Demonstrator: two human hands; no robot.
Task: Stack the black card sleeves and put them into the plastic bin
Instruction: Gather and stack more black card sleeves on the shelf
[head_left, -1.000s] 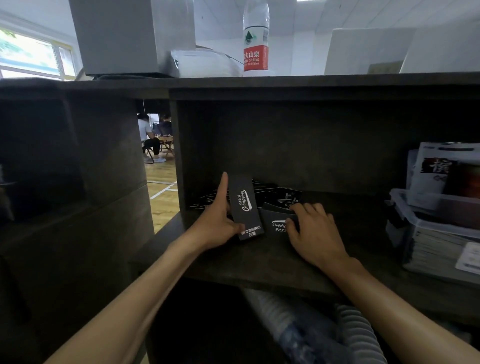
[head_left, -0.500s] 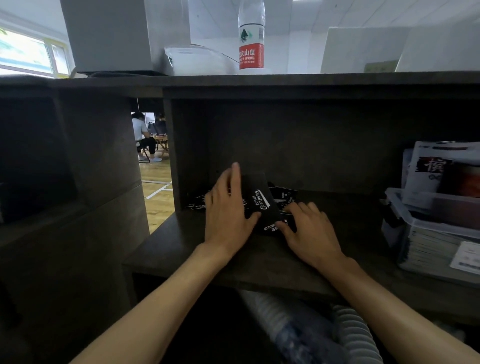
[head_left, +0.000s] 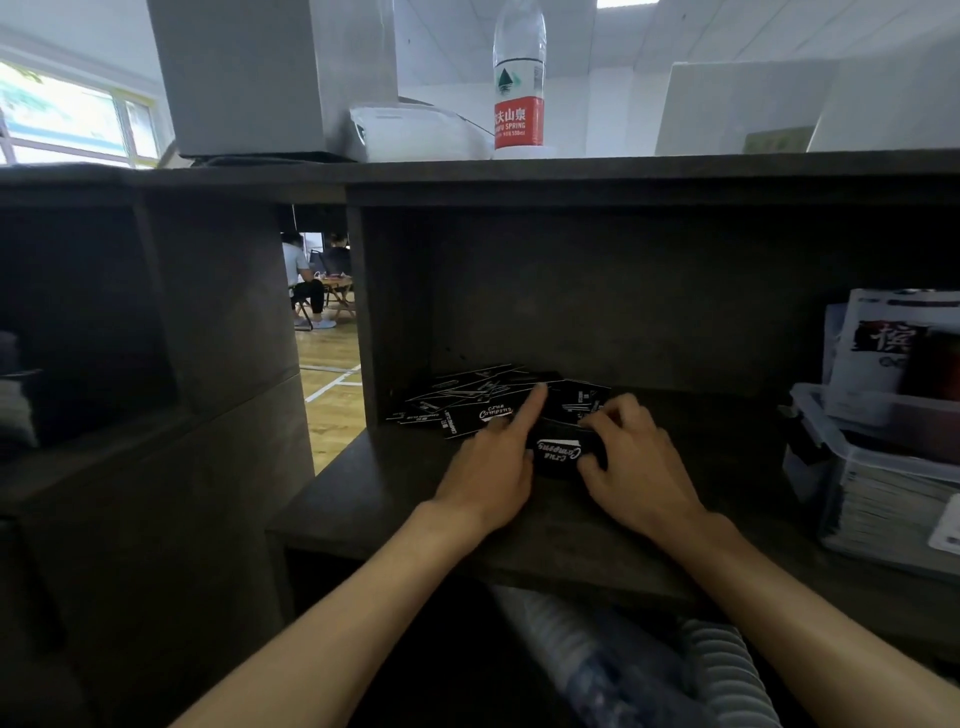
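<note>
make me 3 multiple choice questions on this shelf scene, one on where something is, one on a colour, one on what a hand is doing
1. Where does the plastic bin stand?
A. on the shelf to the right of the hands
B. on top of the shelf unit beside the bottle
C. on the floor

2. What colour is the lower label band on the water bottle?
A. blue
B. red
C. yellow

3. What is the left hand doing?
A. hanging idle off the shelf edge
B. gripping the bottle
C. reaching to the loose sleeves with its index finger stretched out

Answers:
1. A, the clear bin sits at the right end of the same shelf board.
2. B, the band with white lettering is red.
3. C, the finger points over the spread pile while the right hand holds the gathered stack of sleeves.
</note>
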